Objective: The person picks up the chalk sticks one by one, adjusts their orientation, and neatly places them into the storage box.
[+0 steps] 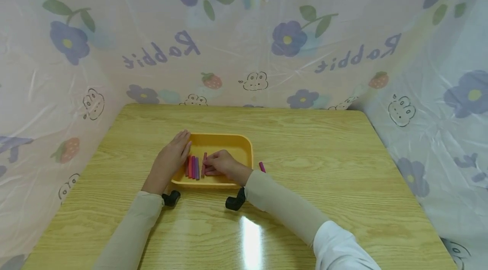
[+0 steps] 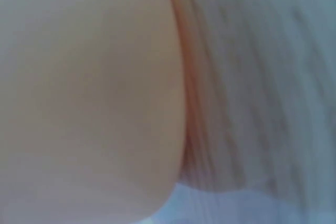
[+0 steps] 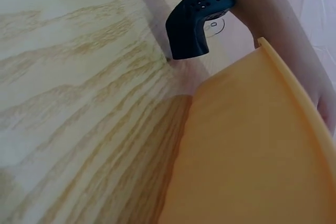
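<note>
A shallow yellow tray [image 1: 225, 143] sits on the table; its outer wall fills much of the right wrist view. My left hand [image 1: 173, 153] rests at the tray's left side, fingers extended along the rim. Inside, my right hand [image 1: 224, 163] pinches a thin dull-red stick [image 1: 203, 171] between thumb and fingers. To its left, several coloured sticks [image 1: 193, 168] in red, magenta and purple tones lie side by side. The left wrist view is blurred, mostly one pale surface close to the lens.
A magenta stick [image 1: 262, 167] lies on the wood-grain table [image 1: 312, 147] just right of the tray, partly hidden by the right sleeve. Black wrist mounts [image 1: 235, 200] hang under both wrists. Printed cloth [image 1: 236, 49] walls off the back and sides.
</note>
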A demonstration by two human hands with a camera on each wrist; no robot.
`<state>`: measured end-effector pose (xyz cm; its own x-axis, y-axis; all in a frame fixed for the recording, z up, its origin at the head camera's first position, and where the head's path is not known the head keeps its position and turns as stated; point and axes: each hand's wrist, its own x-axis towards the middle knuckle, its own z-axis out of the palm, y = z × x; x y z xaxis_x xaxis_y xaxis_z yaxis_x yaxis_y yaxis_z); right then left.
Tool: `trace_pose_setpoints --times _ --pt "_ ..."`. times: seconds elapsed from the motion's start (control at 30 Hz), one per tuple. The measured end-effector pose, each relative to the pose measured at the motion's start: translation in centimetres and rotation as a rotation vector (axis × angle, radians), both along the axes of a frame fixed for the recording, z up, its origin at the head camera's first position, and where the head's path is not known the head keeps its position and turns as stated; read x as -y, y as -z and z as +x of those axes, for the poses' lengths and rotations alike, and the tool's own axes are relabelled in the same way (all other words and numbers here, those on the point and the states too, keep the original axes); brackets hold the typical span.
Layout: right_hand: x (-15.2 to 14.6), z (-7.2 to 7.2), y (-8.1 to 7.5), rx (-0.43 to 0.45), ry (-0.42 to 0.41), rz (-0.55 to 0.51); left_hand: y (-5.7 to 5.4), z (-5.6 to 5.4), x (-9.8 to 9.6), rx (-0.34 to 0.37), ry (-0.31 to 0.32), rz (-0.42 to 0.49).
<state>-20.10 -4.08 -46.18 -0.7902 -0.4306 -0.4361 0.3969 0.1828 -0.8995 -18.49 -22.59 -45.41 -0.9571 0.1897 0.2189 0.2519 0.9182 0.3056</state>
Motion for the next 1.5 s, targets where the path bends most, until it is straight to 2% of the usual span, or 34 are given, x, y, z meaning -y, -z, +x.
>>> trace_pose_setpoints --times 0.33,1.2,1.5 --pt "0.28 0.11 -0.08 -0.012 -0.011 0.036 0.01 0.16 0.04 0.004 -0.002 -0.008" --pt "0.40 -0.04 0.32 -0.026 -0.003 0.019 -0.27 0.20 0.04 -0.003 0.000 0.005" --pt "0.14 0.16 -0.08 -0.028 0.000 0.022 -0.30 0.18 -0.18 0.002 0.002 0.010"
